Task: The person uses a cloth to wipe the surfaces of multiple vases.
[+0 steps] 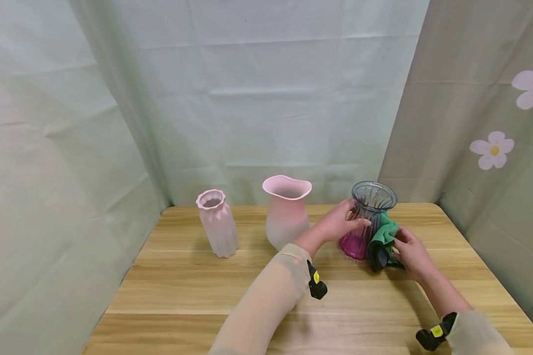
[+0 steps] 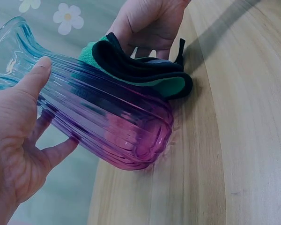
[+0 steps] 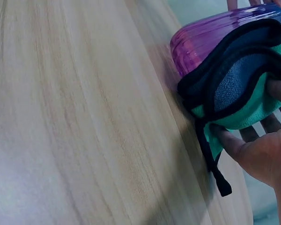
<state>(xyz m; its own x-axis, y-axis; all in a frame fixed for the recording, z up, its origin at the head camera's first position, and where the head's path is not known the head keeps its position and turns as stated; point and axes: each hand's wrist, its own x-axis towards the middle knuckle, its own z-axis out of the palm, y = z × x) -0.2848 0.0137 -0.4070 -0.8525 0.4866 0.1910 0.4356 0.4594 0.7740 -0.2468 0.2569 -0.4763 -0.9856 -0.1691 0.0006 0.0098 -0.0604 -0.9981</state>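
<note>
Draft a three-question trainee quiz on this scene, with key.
1. The right grip holds: a) a brush, b) a green cloth with black edging, c) a bottle.
2. True or false: the left grip holds the see-through vase.
3. How many vases show in the head view?

Key: 1. b. 2. True. 3. Three: the see-through vase, the middle vase and the leftmost vase.

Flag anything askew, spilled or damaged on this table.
Nothing stands out. Small vase and pink vase stand upright; left hand grips the glass vase, right hand holds the cloth against it. No spill or damage visible.
</note>
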